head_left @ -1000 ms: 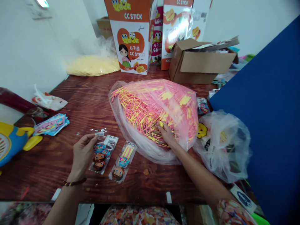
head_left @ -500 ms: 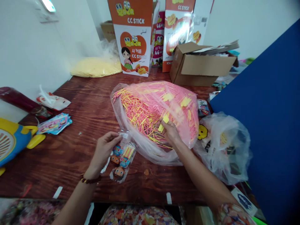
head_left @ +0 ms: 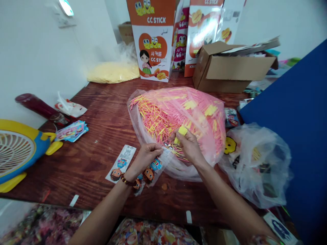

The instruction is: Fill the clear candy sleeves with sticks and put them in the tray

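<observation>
My left hand (head_left: 146, 157) is closed in a pinch on the top edge of a small printed packet (head_left: 155, 166) with a cartoon face. Between the thumb and fingers of my right hand (head_left: 190, 145) is a small yellow bunch of sticks (head_left: 182, 132), just right of the packet and above the bag's mouth. The large clear bag (head_left: 136, 117) lies open, full of thin pink and yellow sticks (head_left: 155, 120). Left of my left wrist, a similar flat packet (head_left: 122, 162) rests on the table. Another packet (head_left: 138, 185) is partly hidden beneath that wrist.
A crumpled clear plastic bag (head_left: 258, 166) lies at the right by a blue panel (head_left: 304, 112). An open cardboard box (head_left: 230, 69) and CC Stick cartons (head_left: 154, 41) stand behind. At left are a yellow-and-blue fan (head_left: 17, 149), stacked wrappers (head_left: 73, 131) and tissues (head_left: 73, 109).
My left hand has moved right with a packet, up to the bag's mouth and close to my right hand. One packet now lies apart on the table. My right hand still holds the yellow bunch.
</observation>
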Demonstrator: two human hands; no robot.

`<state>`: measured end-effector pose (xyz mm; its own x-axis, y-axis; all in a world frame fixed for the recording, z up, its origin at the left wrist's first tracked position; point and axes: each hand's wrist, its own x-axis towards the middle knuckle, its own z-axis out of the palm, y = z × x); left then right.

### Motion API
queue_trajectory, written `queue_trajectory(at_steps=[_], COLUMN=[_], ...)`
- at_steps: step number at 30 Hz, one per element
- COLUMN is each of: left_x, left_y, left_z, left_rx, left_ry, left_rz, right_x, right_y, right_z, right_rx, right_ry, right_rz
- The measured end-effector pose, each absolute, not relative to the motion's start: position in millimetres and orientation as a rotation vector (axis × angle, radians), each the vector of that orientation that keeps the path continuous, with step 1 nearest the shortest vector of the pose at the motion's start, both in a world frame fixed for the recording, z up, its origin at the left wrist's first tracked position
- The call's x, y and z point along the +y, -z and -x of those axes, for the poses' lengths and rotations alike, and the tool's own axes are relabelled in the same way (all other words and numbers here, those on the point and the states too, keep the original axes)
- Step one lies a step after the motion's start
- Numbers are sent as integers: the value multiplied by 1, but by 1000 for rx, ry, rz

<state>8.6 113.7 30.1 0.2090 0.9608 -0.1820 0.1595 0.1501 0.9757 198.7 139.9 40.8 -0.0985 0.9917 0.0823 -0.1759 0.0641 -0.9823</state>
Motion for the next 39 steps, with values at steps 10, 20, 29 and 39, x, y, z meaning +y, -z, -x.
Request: queue_trajectory(at_steps=[10,20,29,39], left_x=[115,103,99,97], left_y=[-27,-21,-24,-20], left_z=[-7,-6,-15,-15], left_rx=[1185,1122,1061,1082], left_ry=[-797,-837,-967,-1007], left_rz=[-1383,-1559,-1584,-1534], right_x=[134,131,121,114], right_y=[-33,-51,-65,-39], right_z=[-204,-200,-167,-167], right_rx=[-2079,-1291,-710,-770], right_ry=[-888,-1243,-1368,-1320], right_rz=[1134,1058,682,827])
